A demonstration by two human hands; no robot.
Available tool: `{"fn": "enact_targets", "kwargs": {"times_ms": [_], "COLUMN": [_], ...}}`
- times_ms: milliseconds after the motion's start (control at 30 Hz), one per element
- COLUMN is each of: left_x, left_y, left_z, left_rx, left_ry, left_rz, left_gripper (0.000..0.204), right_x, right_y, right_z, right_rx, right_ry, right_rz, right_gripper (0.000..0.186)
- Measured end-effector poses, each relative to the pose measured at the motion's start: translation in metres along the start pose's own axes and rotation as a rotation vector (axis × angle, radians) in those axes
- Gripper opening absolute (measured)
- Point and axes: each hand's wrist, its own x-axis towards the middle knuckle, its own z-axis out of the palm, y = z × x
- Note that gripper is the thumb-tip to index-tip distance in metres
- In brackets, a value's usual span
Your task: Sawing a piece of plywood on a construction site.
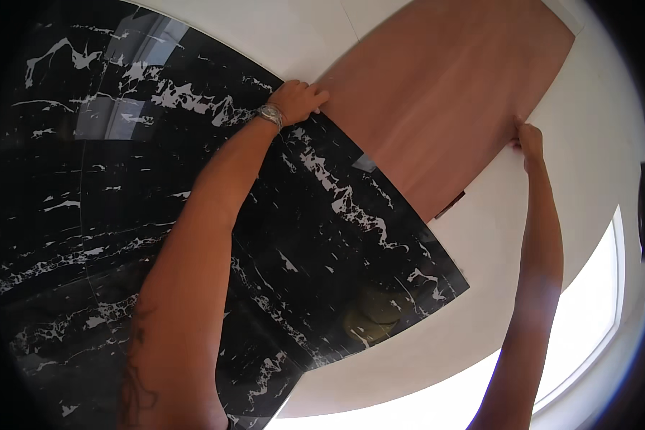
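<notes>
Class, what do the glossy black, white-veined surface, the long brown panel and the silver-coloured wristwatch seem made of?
Glossy black, white-veined surface: polished stone or stone-look sheet; bright reflections show.
Long brown panel: perhaps coated board or wood; smooth, satin, softly streaked sheen.
Silver-coloured wristwatch: likely metal, judging by its shine.

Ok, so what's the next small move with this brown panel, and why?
Perhaps a gentle nudge of the brown panel by the right hand: that hand is at the panel's right edge, while the left hand is where the panel meets the black marbled sheet, so it could feel any shift there.
</notes>
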Motion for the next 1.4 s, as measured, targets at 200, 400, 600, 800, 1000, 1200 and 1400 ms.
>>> {"fn": "enact_targets", "kwargs": {"times_ms": [200, 400, 600, 800, 1000, 1200, 1400], "left_x": [-0.007, -0.003, -0.002, -0.002, 0.009, 0.015, -0.006], "left_y": [0.006, 0.006, 0.008, 0.012, 0.019, 0.009, 0.01], "left_z": [-0.01, -0.006, -0.011, -0.015, -0.035, -0.049, -0.04], "left_rx": [-0.087, -0.054, -0.078, -0.041, 0.002, 0.08, 0.011], "left_ry": [0.062, 0.136, 0.029, 0.009, -0.036, -0.199, -0.105], "left_rz": [-0.014, 0.015, -0.041, -0.074, -0.087, -0.007, 0.023], "left_gripper": [0.018, 0.019, 0.024, 0.038, 0.061, 0.059, 0.052], "right_x": [-0.006, -0.006, -0.014, -0.011, -0.005, -0.006, -0.01], "right_y": [0.011, 0.009, 0.004, 0.005, 0.006, 0.007, 0.002], "right_z": [0.005, 0.011, 0.005, 0.002, -0.002, -0.005, -0.008], "right_rx": [0.143, 0.137, 0.241, 0.091, 0.164, 0.241, 0.289], "right_ry": [0.103, 0.179, 0.089, 0.1, 0.04, 0.021, 0.053], "right_rz": [-0.068, -0.032, -0.057, -0.08, -0.087, -0.101, -0.097], "right_gripper": [0.048, 0.042, 0.043, 0.045, 0.046, 0.046, 0.045]}}
